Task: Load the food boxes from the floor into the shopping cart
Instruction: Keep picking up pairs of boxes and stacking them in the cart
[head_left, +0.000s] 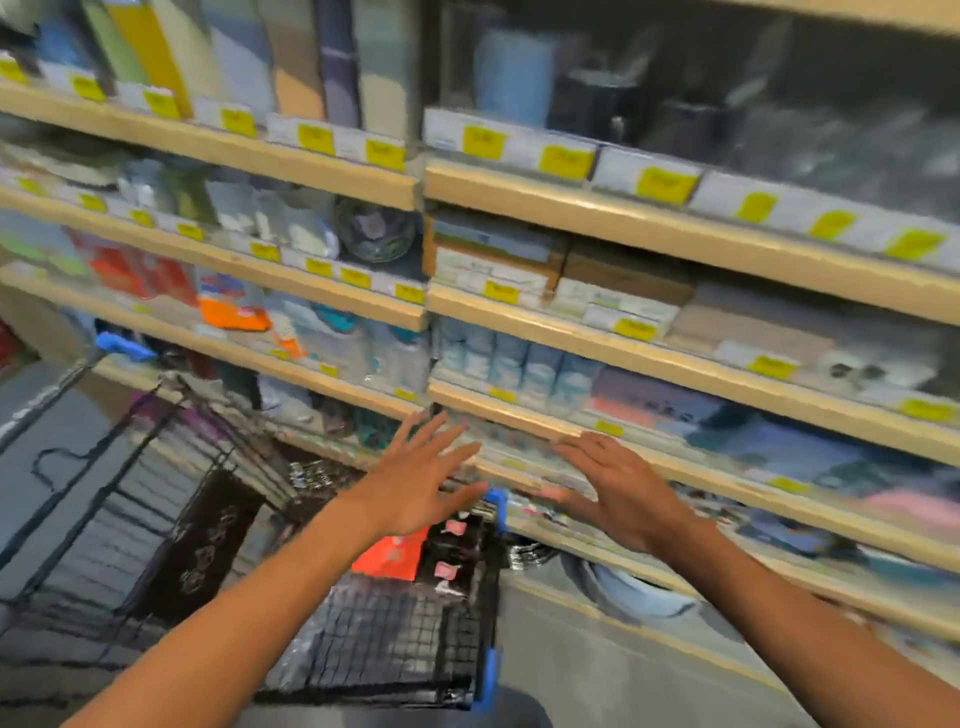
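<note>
Both hands are raised with fingers spread, holding nothing: the left hand (415, 483) over the wire shopping cart (384, 639), the right hand (618, 493) before the store shelves (675, 228). A dark patterned box (202, 540) and an orange-red box (392, 556) sit in the cart. The picture is blurred.

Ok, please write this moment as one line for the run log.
left hand: open, empty | right hand: open, empty | cart: below hands, holds boxes | shelves: ahead
</note>
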